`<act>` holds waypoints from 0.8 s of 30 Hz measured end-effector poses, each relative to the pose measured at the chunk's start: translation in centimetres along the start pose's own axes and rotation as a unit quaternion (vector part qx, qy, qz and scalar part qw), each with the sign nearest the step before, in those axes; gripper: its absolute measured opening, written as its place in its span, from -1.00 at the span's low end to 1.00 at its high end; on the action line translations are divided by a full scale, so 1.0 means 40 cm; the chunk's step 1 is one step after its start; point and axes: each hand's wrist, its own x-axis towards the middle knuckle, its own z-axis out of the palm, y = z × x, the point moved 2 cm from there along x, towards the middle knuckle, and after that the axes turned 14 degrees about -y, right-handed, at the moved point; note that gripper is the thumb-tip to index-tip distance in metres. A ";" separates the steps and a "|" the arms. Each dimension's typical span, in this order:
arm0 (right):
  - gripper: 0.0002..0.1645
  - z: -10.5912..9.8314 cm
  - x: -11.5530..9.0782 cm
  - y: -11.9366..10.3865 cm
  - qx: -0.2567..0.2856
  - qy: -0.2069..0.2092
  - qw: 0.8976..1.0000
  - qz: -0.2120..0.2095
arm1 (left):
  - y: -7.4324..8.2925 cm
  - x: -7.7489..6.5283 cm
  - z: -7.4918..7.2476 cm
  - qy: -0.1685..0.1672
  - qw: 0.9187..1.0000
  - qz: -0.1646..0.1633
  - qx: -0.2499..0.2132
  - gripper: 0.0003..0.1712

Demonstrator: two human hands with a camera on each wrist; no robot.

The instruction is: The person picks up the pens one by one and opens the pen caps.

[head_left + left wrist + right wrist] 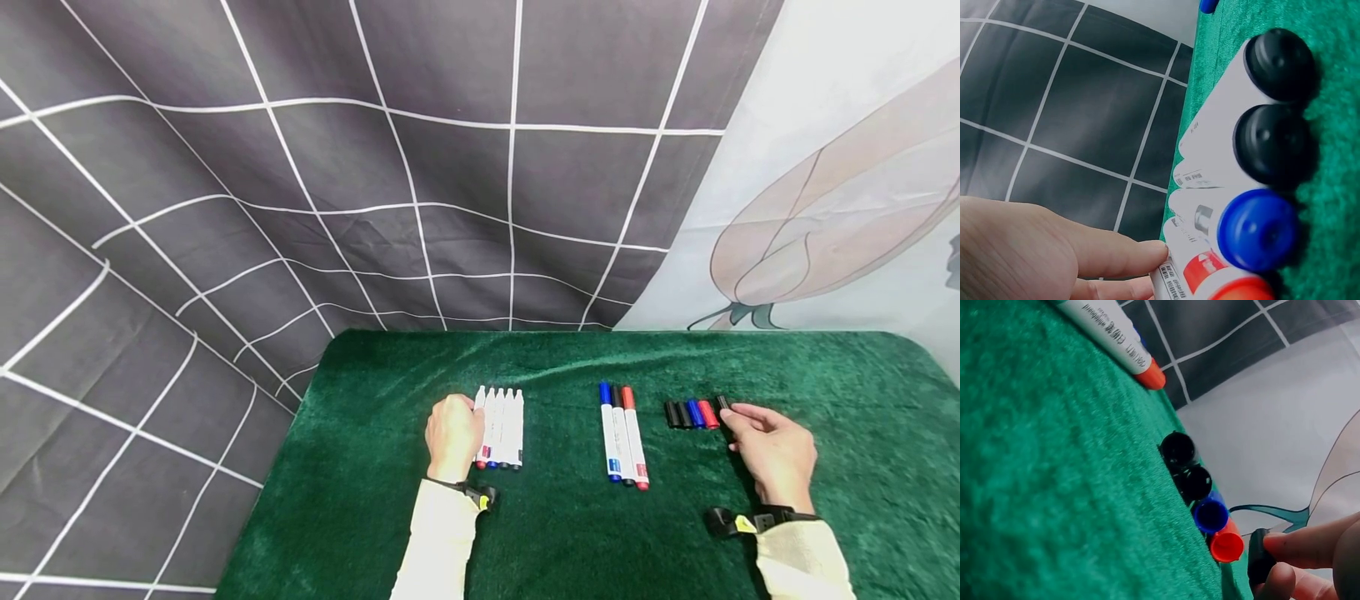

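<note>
Several uncapped white markers [500,425] lie side by side on green cloth, with red, blue and black ends. My left hand [453,429] is at the left end of this row, its fingers pinching a white marker [1172,282] beside the red-ended one. My right hand [776,446] pinches a black marker cap [1260,557] between thumb and fingertips. Left of it stands a line of loose caps: two black, one blue cap [1210,514] and one red cap [1227,545], their hollow ends facing the right wrist camera.
Between the hands lie three capped markers, a blue marker [610,433], a black one and a red marker [635,437]. The green cloth [555,533] covers the table. Behind its far edge hangs a dark grid-patterned curtain [465,167] beside a pale printed one [795,217].
</note>
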 end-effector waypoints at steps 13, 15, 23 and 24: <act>-0.36 0.006 0.007 0.008 -0.044 -0.001 0.999 0.016 | -0.002 0.004 0.003 -0.018 1.000 -0.007 0.007 -0.87; -0.37 0.005 0.007 0.006 -0.054 -0.004 0.998 0.012 | -0.003 0.006 0.003 -0.018 1.000 -0.006 0.009 -0.86; -0.42 0.010 0.005 -0.001 -0.083 -0.002 0.997 0.006 | -0.001 0.005 0.004 -0.021 1.000 -0.007 0.008 -0.85; -0.42 0.011 0.005 -0.002 -0.082 -0.001 0.997 0.004 | -0.001 0.005 0.004 -0.021 1.000 -0.007 0.009 -0.85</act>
